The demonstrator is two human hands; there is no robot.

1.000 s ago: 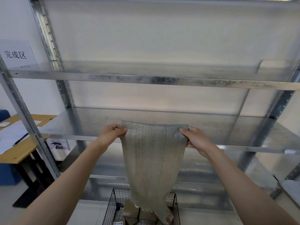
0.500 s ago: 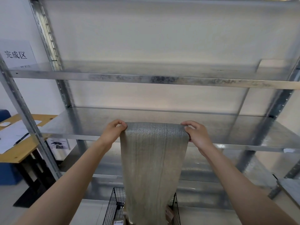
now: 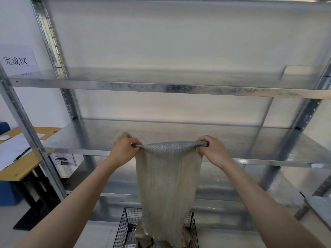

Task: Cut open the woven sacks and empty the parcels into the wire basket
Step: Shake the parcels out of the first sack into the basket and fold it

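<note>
A grey-beige woven sack (image 3: 168,190) hangs limp and flat in front of me, its top edge rolled into a tight tube. My left hand (image 3: 123,149) grips the left end of that roll and my right hand (image 3: 214,151) grips the right end, both at chest height. The sack's frayed lower end dangles into a black wire basket (image 3: 123,228) on the floor. Brown parcels (image 3: 143,238) lie in the basket, partly hidden by the sack.
A galvanised metal shelving rack (image 3: 161,86) stands directly ahead, its middle shelf (image 3: 268,145) just behind my hands. A wooden desk (image 3: 19,169) with papers and a pen sits at left. A paper sign (image 3: 17,60) hangs on the left wall.
The sack's top edge, held flat before, is now rolled over into a tube and both hands have curled round its ends. The sack hangs a little higher over the basket.
</note>
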